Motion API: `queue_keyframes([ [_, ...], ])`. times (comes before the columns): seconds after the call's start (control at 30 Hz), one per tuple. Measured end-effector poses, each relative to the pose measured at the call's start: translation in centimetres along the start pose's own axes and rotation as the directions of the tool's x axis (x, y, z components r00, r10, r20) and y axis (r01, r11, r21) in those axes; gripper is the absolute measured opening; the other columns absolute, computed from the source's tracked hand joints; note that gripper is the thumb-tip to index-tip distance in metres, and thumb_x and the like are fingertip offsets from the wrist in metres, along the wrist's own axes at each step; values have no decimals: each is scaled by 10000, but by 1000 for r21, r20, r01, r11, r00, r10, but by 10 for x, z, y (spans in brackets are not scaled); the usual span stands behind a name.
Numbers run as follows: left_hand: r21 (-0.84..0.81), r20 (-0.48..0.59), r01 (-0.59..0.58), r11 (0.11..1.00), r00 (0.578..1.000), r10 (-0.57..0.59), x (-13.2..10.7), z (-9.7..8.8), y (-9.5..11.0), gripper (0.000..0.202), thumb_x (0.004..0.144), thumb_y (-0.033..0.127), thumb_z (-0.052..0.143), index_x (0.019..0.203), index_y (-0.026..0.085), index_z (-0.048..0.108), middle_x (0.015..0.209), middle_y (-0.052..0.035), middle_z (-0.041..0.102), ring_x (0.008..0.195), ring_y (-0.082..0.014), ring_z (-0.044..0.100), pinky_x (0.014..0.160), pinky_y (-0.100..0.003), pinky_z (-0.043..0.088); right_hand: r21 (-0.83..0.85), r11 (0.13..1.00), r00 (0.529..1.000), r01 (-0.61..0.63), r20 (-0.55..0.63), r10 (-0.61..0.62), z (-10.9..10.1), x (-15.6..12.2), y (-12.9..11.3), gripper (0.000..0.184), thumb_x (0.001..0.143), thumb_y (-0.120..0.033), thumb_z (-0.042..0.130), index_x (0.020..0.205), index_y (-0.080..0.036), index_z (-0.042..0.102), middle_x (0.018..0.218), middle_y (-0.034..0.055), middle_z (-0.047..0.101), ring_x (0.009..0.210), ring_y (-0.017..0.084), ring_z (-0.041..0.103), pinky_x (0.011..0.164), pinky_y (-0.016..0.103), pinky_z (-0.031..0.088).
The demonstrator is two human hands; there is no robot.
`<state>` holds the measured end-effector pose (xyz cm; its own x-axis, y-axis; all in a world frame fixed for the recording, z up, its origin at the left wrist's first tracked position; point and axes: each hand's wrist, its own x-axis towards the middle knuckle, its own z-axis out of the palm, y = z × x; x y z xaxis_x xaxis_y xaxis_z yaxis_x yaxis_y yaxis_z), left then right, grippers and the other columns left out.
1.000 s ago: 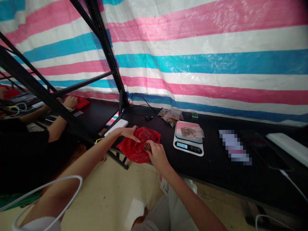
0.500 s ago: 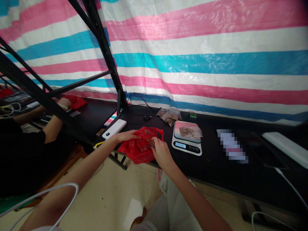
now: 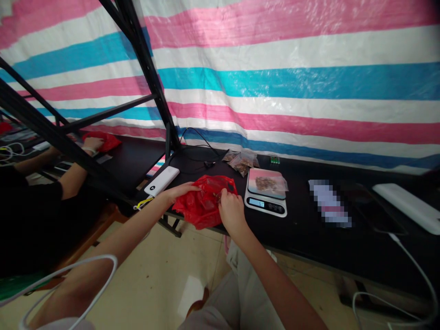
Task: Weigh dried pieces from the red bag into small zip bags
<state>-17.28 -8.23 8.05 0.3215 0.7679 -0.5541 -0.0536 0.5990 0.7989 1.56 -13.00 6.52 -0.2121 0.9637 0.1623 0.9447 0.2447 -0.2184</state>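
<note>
My left hand [image 3: 184,189] grips the left rim of a crumpled red plastic bag [image 3: 201,211], which rests at the table's front edge. At the bag's right side, my right hand [image 3: 232,208] has its fingers curled in a pinch. Small brown dried pieces [image 3: 219,197] show at its fingertips, partly covered by the hand. Right of the bag stands a white digital scale [image 3: 282,209] with a lit display. On its plate lies a clear bag of brown dried pieces [image 3: 268,184]. Behind, several similar small clear bags [image 3: 242,162] lie together.
A white power bank [image 3: 161,180] lies left of the bag, and black cables [image 3: 197,145] behind. Green batteries [image 3: 275,160], a dark phone [image 3: 374,208] and a white device [image 3: 407,206] are on the table [image 3: 302,247]. A metal frame [image 3: 147,68] rises left, beside another person's hand [image 3: 92,143].
My right hand has risen slightly against the bag and turned, so the brown clump at its fingertips shows less. The left hand keeps its grip on the bag. The view has shifted slightly.
</note>
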Motion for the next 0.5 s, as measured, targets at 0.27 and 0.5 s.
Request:
queue_keyframes([
  [0.27,-55,-33,11,998,999,-13,7,0,-4,266,687,122,618,951,91,615,704,-74,702,583,-175,653,611,-286,535,-45,998,999,-40,4,41,-3,2,1,155,793,-124,500,947,-111,510,785,135,641,793,255,610,704,357,373],
  [0.5,-63,-40,46,997,998,-49,9,-2,-9,215,687,157,606,892,94,630,678,-58,699,602,-178,656,637,-294,536,-79,996,999,-39,9,40,-7,0,4,156,812,-73,446,944,-110,521,775,134,641,775,237,610,696,343,364],
])
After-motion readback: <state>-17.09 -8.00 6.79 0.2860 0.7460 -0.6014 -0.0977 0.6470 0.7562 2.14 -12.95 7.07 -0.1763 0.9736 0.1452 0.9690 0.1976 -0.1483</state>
